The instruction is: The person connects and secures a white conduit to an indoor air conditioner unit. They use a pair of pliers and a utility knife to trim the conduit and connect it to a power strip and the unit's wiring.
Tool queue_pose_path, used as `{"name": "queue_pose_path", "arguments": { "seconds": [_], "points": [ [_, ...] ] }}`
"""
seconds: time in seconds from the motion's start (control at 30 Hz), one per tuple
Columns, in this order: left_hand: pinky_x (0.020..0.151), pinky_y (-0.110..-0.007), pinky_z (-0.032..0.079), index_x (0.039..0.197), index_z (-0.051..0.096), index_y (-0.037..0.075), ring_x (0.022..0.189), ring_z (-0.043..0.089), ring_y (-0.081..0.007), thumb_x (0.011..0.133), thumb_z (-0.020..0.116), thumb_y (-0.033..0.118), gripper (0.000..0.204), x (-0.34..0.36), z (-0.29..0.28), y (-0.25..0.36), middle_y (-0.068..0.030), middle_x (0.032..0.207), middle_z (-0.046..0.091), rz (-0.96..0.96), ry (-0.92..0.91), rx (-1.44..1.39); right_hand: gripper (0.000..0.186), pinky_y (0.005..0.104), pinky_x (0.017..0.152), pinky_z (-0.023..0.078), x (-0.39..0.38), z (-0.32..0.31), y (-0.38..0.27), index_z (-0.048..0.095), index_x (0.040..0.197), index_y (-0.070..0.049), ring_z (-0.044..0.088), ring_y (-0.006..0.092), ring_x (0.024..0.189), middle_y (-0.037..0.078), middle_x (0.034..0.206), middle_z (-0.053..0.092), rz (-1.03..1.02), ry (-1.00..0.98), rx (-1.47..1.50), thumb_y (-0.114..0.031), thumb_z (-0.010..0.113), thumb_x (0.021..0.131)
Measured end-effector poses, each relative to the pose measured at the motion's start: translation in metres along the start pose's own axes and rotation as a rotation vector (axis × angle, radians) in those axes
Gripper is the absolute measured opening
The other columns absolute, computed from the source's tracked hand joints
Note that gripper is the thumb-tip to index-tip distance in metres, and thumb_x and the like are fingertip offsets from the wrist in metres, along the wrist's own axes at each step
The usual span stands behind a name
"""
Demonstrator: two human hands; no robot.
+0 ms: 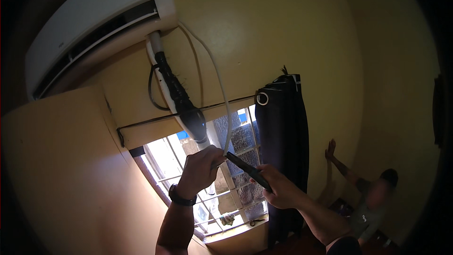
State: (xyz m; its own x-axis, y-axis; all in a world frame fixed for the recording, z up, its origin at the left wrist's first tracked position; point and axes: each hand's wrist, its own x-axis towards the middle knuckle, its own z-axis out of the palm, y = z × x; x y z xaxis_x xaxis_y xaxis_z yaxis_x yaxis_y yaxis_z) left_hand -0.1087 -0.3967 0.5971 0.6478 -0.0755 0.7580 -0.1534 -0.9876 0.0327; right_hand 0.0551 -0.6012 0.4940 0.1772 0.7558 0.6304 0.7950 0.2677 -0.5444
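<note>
My left hand (202, 170), with a dark watch on its wrist, is closed around the lower end of a thin white cable (220, 78). The cable loops down from the wall beside an air conditioner (111, 7). In my right hand (281, 188) is a slim dark hand tool (243, 164), whose exact kind I cannot tell. Its tip meets the cable just beside my left fingers. Behind my left hand, a bundle of pipes (177, 85), partly wrapped in black tape, runs down from the unit toward the window.
A barred window (243, 191) stands behind my hands, with a thin curtain rod (141, 123) across its top. The dark curtain (281, 132) hangs at its right. A tan panel (61, 170) fills the left. At the lower right, another person (373, 208) rests a hand on the wall.
</note>
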Motion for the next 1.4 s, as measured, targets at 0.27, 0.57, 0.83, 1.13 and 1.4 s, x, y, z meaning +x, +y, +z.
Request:
{"name": "queue_pose_path", "arguments": {
  "seconds": [0.27,0.57,0.83,1.13,1.4],
  "points": [
    [0.072,-0.039,0.057,0.104,0.064,0.004,0.083,0.070,-0.0346,0.090,0.066,0.003,0.015,-0.001,0.004,0.000,-0.0129,0.094,0.067,-0.060,-0.039,-0.009,0.042,0.0443,0.101,0.045,0.003,0.000,0.000,0.055,0.125,-0.002,0.055,0.0416,0.120,0.023,0.135,0.047,0.011,-0.039,0.135,0.005,0.059,0.084],
    [0.071,-0.040,0.055,0.106,0.062,0.003,0.079,0.068,-0.0371,0.087,0.061,-0.001,0.019,-0.005,0.010,-0.007,-0.0159,0.090,0.063,-0.088,-0.033,-0.067,0.042,0.0432,0.091,0.050,0.006,0.003,0.001,0.054,0.123,-0.003,0.058,0.0383,0.115,0.020,0.132,0.046,0.017,0.018,-0.067,0.008,0.058,0.083],
    [0.058,-0.034,0.047,0.092,0.060,0.002,0.058,0.057,-0.0237,0.093,0.060,0.004,0.002,-0.011,0.025,-0.006,-0.0120,0.070,0.054,-0.218,0.106,-0.124,0.034,0.0403,0.080,0.048,0.010,0.011,0.004,0.055,0.115,-0.004,0.060,0.0321,0.091,0.014,0.106,0.054,0.118,-0.033,-0.036,0.006,0.059,0.083],
    [0.053,-0.028,0.039,0.077,0.050,0.007,0.053,0.051,-0.0133,0.105,0.044,0.026,0.035,-0.017,0.047,-0.007,-0.0026,0.059,0.051,-0.571,0.084,-0.903,0.031,0.0348,0.079,0.052,0.008,0.025,0.033,0.050,0.107,-0.005,0.061,0.0171,0.089,0.010,0.111,0.059,0.062,-0.237,0.758,0.012,0.050,0.080],
    [0.054,-0.028,0.037,0.077,0.045,0.011,0.056,0.049,-0.0140,0.105,0.047,0.036,0.038,-0.009,0.060,-0.003,0.0009,0.066,0.039,-0.758,0.062,-1.188,0.028,0.0341,0.079,0.053,0.006,0.039,0.054,0.048,0.101,-0.007,0.061,0.0180,0.092,0.012,0.114,0.058,0.194,-0.341,1.201,0.012,0.052,0.081]
  ]
}}
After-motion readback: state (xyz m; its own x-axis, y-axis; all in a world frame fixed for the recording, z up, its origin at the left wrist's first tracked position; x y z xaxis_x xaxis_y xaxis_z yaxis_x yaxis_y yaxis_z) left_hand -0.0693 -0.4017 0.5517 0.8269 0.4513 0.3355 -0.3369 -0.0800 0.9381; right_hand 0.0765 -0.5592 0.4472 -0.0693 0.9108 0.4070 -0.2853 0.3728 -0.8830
